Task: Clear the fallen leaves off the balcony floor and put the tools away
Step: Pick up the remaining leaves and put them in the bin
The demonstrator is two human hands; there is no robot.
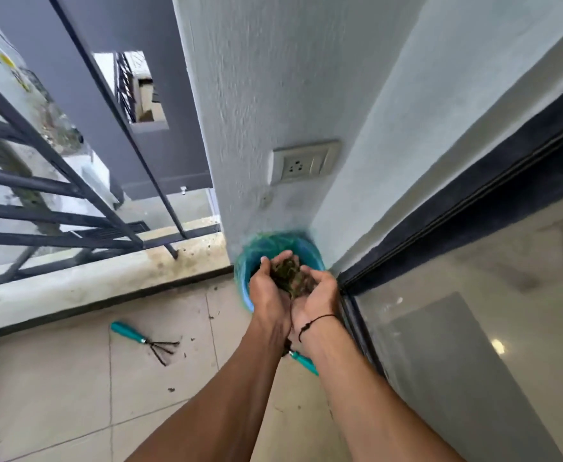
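Observation:
My left hand [268, 288] and my right hand [316, 295] are cupped together around a clump of dark fallen leaves [290, 275]. They hover over the rim of a blue bucket [245, 271] lined with a green bag, standing in the wall corner. A teal-handled hand rake [143, 341] lies on the tiled floor to the left. A second teal-handled tool [305, 361] lies on the floor under my wrists, mostly hidden. Small leaf bits dot the tiles [187, 348].
A dark metal railing [73, 181] runs along the left above a concrete kerb [107, 281]. A grey wall with a socket plate [303, 161] rises behind the bucket. A black-framed glass door [473, 295] lines the right side.

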